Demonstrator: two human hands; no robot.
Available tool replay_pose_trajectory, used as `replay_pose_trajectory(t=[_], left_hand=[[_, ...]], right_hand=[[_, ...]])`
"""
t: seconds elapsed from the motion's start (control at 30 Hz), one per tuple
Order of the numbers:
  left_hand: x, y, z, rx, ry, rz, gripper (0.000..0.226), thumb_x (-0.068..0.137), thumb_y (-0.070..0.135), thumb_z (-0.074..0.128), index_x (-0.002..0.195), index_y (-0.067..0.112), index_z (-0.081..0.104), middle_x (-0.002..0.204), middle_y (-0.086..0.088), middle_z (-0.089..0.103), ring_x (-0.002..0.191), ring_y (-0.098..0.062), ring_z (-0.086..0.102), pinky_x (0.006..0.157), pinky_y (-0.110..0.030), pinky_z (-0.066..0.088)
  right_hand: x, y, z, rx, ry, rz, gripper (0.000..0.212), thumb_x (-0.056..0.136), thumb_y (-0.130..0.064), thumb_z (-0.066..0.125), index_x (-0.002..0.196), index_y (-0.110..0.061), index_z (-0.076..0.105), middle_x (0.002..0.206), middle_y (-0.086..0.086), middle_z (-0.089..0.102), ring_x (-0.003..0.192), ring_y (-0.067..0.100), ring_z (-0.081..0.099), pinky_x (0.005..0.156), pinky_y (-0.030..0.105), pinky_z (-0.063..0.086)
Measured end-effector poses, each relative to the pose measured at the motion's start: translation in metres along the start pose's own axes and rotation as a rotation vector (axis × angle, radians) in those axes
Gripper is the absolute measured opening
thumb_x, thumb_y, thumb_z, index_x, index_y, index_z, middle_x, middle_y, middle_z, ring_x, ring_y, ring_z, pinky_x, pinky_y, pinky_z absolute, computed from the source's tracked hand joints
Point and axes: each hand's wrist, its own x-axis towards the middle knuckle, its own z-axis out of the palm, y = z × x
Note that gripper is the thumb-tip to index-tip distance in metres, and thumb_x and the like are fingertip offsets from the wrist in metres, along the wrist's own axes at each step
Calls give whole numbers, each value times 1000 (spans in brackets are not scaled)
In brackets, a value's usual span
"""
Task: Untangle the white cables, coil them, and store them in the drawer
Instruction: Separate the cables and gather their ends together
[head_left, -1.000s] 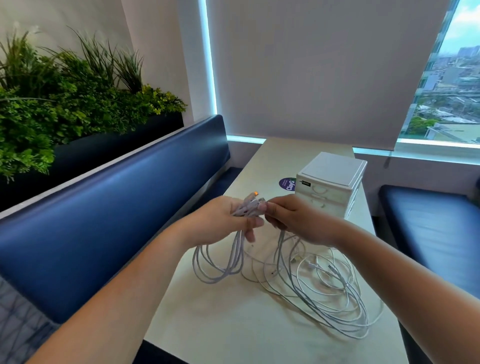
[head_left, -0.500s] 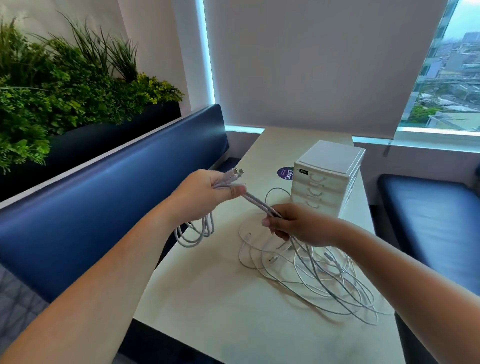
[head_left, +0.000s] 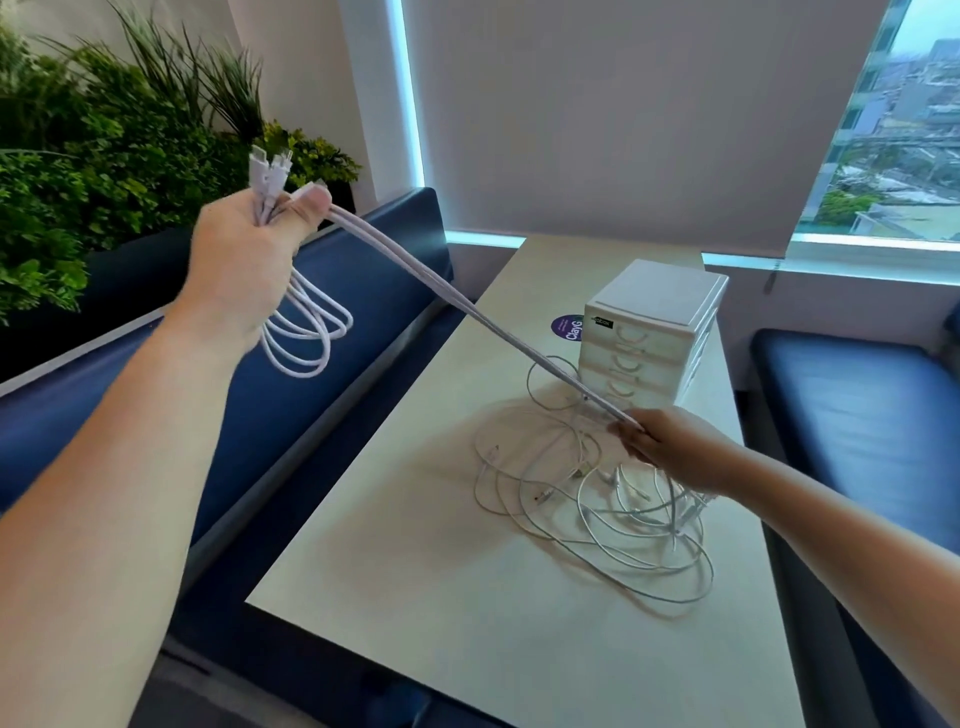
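Head view: left hand (head_left: 244, 265) and right hand (head_left: 670, 447) grip taut white cables (head_left: 467, 306), apparently several.

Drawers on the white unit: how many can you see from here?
3, stacked on the front of the white drawer unit: top drawer, middle drawer, lower drawer. The white cables, pulled taut, cross its lower front, so another may be hidden.

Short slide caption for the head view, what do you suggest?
Left hand and right hand hold white cables taut beside the drawer unit.
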Motion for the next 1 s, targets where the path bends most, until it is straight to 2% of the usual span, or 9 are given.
replay_pose_trajectory(t=[0.07,0.2,0.33,0.4,0.57,0.67,0.77,0.87,1.0], left_hand=[[-2,-7,2,-10,-4,-6,40,93,43,62,62,24,45,60,1,31,51,-9,27,49,-24,28],[1,-14,-1,-124,100,-92,36,93,42,62,67,24,46,60,4,32,48,-7,26,45,-23,24],[1,-30,-4,-119,157,-160,33,93,44,62,69,24,49,61,5,33,49,-7,27,46,-22,25],[-2,-40,1,-109,127,-186,35,90,48,63,68,25,48,61,4,33,50,-9,26,47,-25,25],[-26,-74,9,369,-157,-161,53,89,59,59,80,7,57,70,-9,47,63,-20,39,56,-32,29],[-41,-84,10,598,-342,-220,52,80,68,60,81,16,64,68,-5,60,63,-22,50,58,-33,34],[-42,-90,11,768,-349,-232,44,78,60,70,80,17,60,72,-4,60,74,-26,55,59,-35,36],[-47,-85,21,696,-311,-202,33,84,44,72,78,13,65,69,-1,63,73,-23,56,60,-33,37],[-72,-59,54,345,-349,-255,43,82,49,71,79,6,67,66,1,62,60,-12,51,55,-25,34]], right_hand=[[-4,1,3,-96,3,-24,30,99,-34,43,70,-27,46,62,-9,51,56,8,47,57,18,38],[-14,17,28,-382,-114,7,24,100,-41,38,86,-23,44,76,-3,53,72,24,56,70,36,48],[-25,36,48,-296,-119,103,19,99,-34,42,83,-23,39,85,1,64,78,28,60,71,38,50],[-27,40,50,-353,-112,142,16,99,-32,41,85,-23,40,83,1,61,74,28,56,66,37,47],[-30,44,46,-514,-56,182,13,98,-23,37,89,-22,47,91,6,66,83,31,62,60,34,40],[-29,38,29,-578,-41,172,15,98,-21,36,94,-23,50,93,5,66,87,29,63,61,32,39],[-30,27,12,-685,-63,94,16,96,-18,38,100,-25,53,94,0,65,91,25,64,63,30,40],[-33,7,-2,-721,-81,32,16,96,-19,38,100,-24,52,93,-1,64,89,24,63,65,31,40],[-36,-28,-14,-594,-215,-17,15,98,-25,37,93,-22,51,83,-3,54,79,22,52,68,31,40]])
